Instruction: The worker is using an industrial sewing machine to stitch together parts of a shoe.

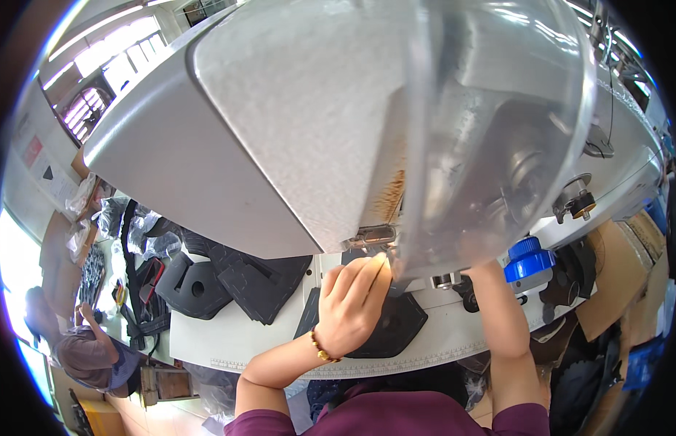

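My left hand (354,304), with a beaded bracelet on the wrist, is raised at the lower front of a grey sewing machine (280,123). Its fingers are bent and pressed together, their tips close to the needle area; whatever they pinch is too small to make out. Under this hand lies a black flat fabric piece (399,323) with light stitch marks. My right forearm (501,320) reaches up behind the machine's clear plastic guard (498,145). Most of my right hand (477,256) is hidden there, fingers included.
More black cut pieces (243,280) lie left on the white table (243,338), whose front edge carries a ruler strip. A blue knob (528,259) sits beside my right forearm. Cardboard (606,269) stands at right. Another person (98,356) works at far left among plastic bags.
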Available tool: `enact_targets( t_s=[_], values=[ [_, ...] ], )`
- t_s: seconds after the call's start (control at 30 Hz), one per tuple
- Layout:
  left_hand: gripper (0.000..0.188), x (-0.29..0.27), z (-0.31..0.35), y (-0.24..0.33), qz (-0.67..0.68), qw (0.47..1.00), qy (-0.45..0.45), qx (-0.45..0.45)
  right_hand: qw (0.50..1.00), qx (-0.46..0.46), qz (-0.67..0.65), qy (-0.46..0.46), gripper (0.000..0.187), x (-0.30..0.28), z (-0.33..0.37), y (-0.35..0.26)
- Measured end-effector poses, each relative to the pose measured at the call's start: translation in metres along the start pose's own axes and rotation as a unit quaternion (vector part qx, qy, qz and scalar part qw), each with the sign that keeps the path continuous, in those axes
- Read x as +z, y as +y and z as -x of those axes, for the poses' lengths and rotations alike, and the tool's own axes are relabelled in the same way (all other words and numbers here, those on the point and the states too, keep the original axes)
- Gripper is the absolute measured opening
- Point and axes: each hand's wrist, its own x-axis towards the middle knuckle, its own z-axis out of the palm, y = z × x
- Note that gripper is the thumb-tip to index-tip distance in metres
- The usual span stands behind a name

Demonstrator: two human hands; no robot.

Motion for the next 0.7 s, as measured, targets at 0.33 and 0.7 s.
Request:
enact_targets(
  t_s=[0.33,0.7],
  values=[
    [0.024,-0.001,-0.003,0.005,0.009,1.0,0.02,-0.004,0.995,-0.007,-0.095,-0.016,0.019,0.015,0.003,0.004],
    [0.026,0.0,0.001,0.012,-0.082,0.997,0.001,-0.001,0.982,-0.021,-0.185,-0.037,0.017,0.02,0.024,0.014]
  ],
)
